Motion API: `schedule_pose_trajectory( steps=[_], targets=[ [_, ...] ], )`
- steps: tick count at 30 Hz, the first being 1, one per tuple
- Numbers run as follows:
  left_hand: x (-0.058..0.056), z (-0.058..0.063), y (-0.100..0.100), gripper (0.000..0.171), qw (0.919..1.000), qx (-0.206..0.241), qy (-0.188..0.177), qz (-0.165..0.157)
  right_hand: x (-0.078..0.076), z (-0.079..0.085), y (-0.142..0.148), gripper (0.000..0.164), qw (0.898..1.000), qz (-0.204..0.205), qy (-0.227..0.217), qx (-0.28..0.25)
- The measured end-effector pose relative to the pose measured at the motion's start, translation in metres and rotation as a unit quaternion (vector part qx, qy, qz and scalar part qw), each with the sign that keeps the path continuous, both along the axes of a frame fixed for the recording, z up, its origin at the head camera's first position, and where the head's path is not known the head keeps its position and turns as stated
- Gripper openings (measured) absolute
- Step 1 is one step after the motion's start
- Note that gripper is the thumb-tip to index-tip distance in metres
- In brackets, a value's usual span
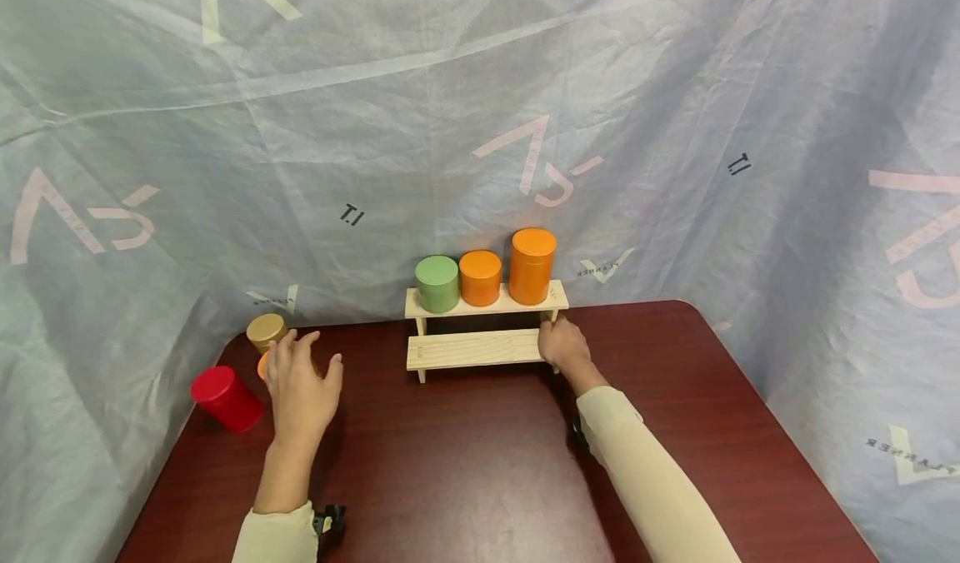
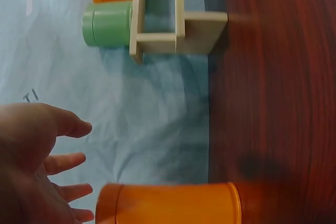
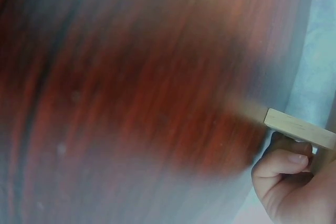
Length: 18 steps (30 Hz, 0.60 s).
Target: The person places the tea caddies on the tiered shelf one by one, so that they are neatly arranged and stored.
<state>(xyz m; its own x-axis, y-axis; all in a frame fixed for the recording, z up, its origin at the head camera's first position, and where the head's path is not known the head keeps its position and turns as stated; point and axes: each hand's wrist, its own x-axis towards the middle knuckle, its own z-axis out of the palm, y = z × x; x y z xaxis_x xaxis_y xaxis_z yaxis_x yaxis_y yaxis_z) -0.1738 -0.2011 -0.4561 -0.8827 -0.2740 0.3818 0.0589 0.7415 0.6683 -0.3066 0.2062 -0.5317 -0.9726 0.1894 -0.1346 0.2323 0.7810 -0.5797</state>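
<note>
My left hand (image 1: 302, 392) is held with fingers spread and slightly bent, nothing between them. It is right by an orange canister (image 2: 173, 204), which it mostly hides in the head view. A gold-lidded canister (image 1: 267, 330) is just behind that one, and a red canister (image 1: 227, 398) is to its left. At the right end of a two-step wooden shelf (image 1: 480, 349), my right hand (image 1: 564, 345) grips the frame, thumb and fingers curled round it. The upper step carries a green canister (image 1: 437, 284), a short orange canister (image 1: 480, 278) and a tall orange canister (image 1: 532, 266).
The shelf stands near the back of a dark red wooden table (image 1: 465, 463). A grey printed cloth (image 1: 420, 130) hangs behind the table and along both sides. A dark strap device (image 1: 330, 520) is on the left wrist.
</note>
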Motion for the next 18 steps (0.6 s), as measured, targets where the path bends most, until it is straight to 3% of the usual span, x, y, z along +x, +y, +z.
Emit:
schedule_pose_trajectory(
  steps=[4, 10, 18],
  targets=[
    [0.0, -0.005, -0.01, 0.054, 0.9998, 0.003, 0.003, 0.019, 0.0, 0.001, 0.001, 0.051, 1.0, -0.004, 0.001, -0.002],
    [-0.001, -0.011, -0.021, 0.064, 0.9986, 0.014, -0.031, 0.041, -0.001, 0.0, 0.002, 0.051, 1.0, 0.0, 0.0, -0.003],
    [-0.003, -0.019, -0.031, 0.079, 0.9965, 0.014, -0.073, 0.039, -0.002, -0.002, 0.001, 0.049, 1.0, -0.002, -0.007, -0.008]
  ],
)
